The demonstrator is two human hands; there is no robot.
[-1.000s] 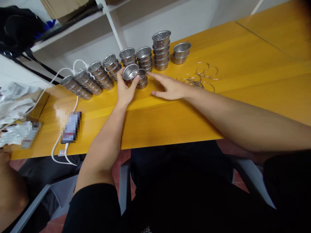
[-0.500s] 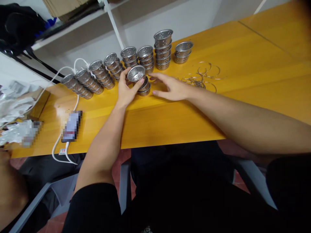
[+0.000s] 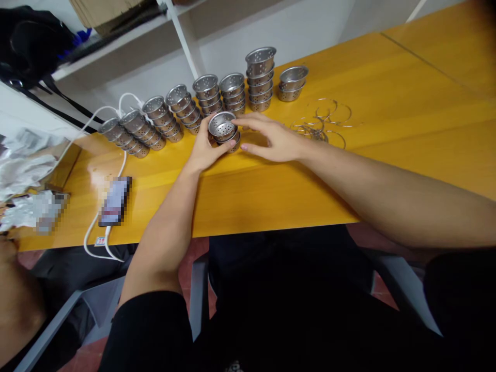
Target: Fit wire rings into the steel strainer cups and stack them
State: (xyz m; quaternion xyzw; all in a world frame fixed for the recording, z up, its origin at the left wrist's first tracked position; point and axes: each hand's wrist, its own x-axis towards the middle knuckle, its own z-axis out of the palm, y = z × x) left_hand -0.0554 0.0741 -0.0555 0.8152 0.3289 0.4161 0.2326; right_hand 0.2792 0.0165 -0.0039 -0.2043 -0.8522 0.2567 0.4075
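My left hand (image 3: pixel 206 148) is wrapped round the near side of a perforated steel strainer basket (image 3: pixel 222 124), thumb low on its side. That basket rests on a short stack just in front of the row, its lower part mostly hidden by my fingers. My right hand (image 3: pixel 277 138) is open, thumb and fingers apart, with its fingertips close to the basket's right rim; whether they touch it I cannot tell. Behind both hands runs a row of stacked strainer baskets (image 3: pixel 231 88), with a lower stack (image 3: pixel 292 82) at its right end.
Thin metal wire rings (image 3: pixel 321 126) lie in a loose heap right of my right hand. A phone (image 3: pixel 115 201) with a white cable lies on the yellow table (image 3: pixel 271 201) to the left. Plastic bags (image 3: pixel 23 160) and a neighbour's arm (image 3: pixel 17 299) are at the far left.
The basket in my left hand has moved down and slightly right, onto the short stack. My right hand's fingers have come a little closer to its rim.
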